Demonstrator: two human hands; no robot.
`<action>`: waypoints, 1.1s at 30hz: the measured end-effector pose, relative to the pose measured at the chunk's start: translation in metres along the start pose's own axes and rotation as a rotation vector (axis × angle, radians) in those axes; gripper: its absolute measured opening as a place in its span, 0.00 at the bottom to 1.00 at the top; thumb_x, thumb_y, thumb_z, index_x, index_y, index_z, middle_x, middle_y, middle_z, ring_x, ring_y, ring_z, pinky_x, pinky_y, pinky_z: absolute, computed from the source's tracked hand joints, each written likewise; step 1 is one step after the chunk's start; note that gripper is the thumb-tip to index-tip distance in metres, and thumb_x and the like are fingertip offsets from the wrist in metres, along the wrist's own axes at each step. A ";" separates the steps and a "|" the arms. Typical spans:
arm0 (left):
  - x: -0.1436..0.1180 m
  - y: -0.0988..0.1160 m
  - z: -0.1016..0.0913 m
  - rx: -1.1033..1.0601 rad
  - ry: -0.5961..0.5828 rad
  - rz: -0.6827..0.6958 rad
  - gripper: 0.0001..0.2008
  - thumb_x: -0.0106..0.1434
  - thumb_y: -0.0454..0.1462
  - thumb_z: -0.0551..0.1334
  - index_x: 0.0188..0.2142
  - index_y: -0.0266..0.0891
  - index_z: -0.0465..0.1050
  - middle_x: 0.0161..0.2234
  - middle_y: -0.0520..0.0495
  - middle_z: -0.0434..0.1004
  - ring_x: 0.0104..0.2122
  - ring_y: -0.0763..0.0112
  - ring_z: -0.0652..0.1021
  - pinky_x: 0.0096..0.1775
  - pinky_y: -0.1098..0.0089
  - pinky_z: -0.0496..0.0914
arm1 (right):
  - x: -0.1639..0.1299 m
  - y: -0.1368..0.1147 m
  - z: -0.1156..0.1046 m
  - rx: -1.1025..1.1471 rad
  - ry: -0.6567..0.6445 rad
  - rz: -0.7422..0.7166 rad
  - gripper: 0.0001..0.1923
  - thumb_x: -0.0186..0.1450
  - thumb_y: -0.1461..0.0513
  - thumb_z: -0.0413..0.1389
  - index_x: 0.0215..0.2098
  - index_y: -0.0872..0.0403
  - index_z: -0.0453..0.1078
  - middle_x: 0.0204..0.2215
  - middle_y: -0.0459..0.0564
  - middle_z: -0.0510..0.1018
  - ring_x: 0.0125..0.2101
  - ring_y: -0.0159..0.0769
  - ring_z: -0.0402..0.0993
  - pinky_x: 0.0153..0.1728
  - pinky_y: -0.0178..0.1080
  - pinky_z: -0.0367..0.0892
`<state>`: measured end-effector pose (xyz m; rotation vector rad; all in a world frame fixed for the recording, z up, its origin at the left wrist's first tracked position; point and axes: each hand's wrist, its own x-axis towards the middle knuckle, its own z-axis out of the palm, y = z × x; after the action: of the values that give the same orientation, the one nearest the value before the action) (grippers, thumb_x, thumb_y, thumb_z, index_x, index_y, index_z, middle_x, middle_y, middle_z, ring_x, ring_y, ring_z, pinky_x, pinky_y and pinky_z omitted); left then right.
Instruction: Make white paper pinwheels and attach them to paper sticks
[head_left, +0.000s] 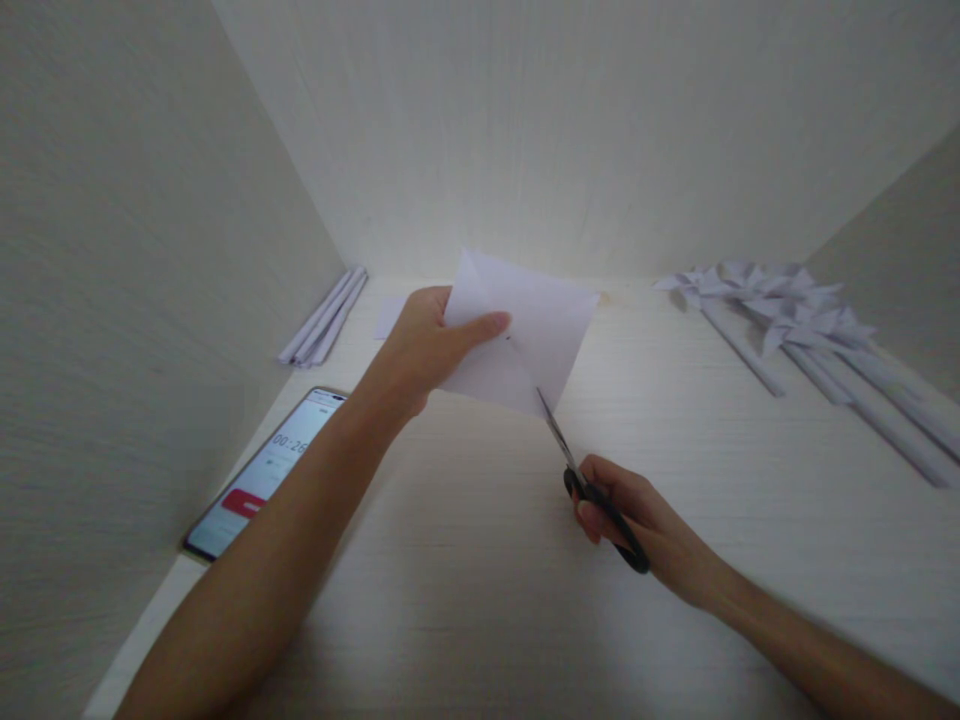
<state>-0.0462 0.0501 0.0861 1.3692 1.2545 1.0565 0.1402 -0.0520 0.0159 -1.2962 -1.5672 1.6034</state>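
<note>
Both forearms come in from the bottom edge, L from lower left, R from lower right, over a pale wood-grain desk (480, 600) boxed in by light walls at left, back & right. R hand (637, 520) is closed around the black handles of a pair of scissors (592, 480), fingers curled through the loops, knuckles up; the blades run up & left from the hand and their tips reach into the lower edge of a white paper sheet (525, 340). Blades look nearly shut, only a thin sliver showing, can't tell exact gap. L hand (427, 345) pinches that sheet at its left side, thumb on the near face w/ fingers hidden behind, holding it up off the desk approx centre of view, tilted so one corner points up and another points right. Sheet shows a faint diagonal crease. Left of the L forearm a phone (262, 480) lies flat on the desk near the left wall, screen lit w/ timer digits & a red button. Further back by the left wall sits a bundle of rolled paper sticks (322, 320). On the right side, well apart from both hands, a row of white paper pinwheels (780, 305) lies w/ their rolled stems trailing toward the right edge.
</note>
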 end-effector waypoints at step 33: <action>-0.001 0.000 0.001 0.036 0.020 0.020 0.15 0.44 0.41 0.62 0.30 0.34 0.70 0.26 0.46 0.74 0.27 0.65 0.75 0.26 0.67 0.71 | -0.001 0.003 -0.001 -0.002 -0.012 -0.033 0.18 0.57 0.49 0.49 0.23 0.54 0.53 0.18 0.40 0.56 0.19 0.25 0.49 0.18 0.31 0.47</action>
<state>-0.0450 0.0485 0.0859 1.4039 1.2826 1.0683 0.1422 -0.0527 0.0135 -1.2577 -1.5896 1.5922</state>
